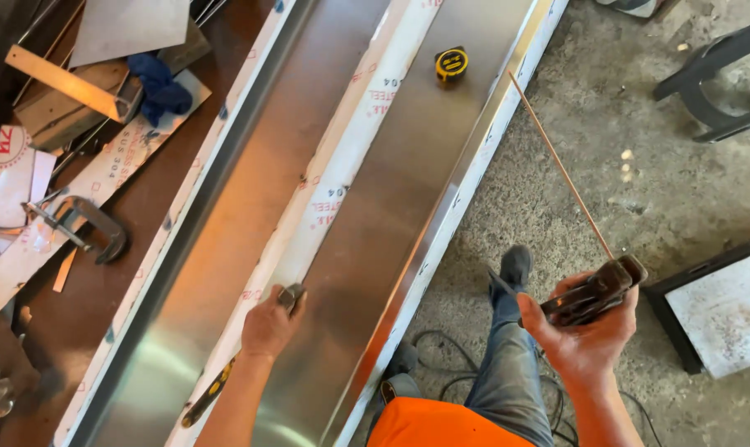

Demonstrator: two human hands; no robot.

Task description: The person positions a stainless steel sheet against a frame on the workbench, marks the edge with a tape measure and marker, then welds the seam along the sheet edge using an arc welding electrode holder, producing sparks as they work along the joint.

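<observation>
The left hand (269, 323) grips a small tool (292, 294) on the stiff, slippery steel sheet (375, 207); the right hand (586, 327) clasps the rigid electrode holder (594, 291) mid-body, its thin rod (557, 157) likely brittle.

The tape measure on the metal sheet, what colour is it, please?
The tape measure is yellow and black, seen in the head view.

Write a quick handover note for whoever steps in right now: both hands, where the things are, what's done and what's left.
Left hand: fist around a dark tool handle, pressed on the white film strip between the long steel panels.
Right hand: grips a dark electrode holder with a thin welding rod held above the floor, clear of the metal.
Yellow tape measure lies on the far panel.
No weld visible yet; the panels remain unjoined.
</observation>
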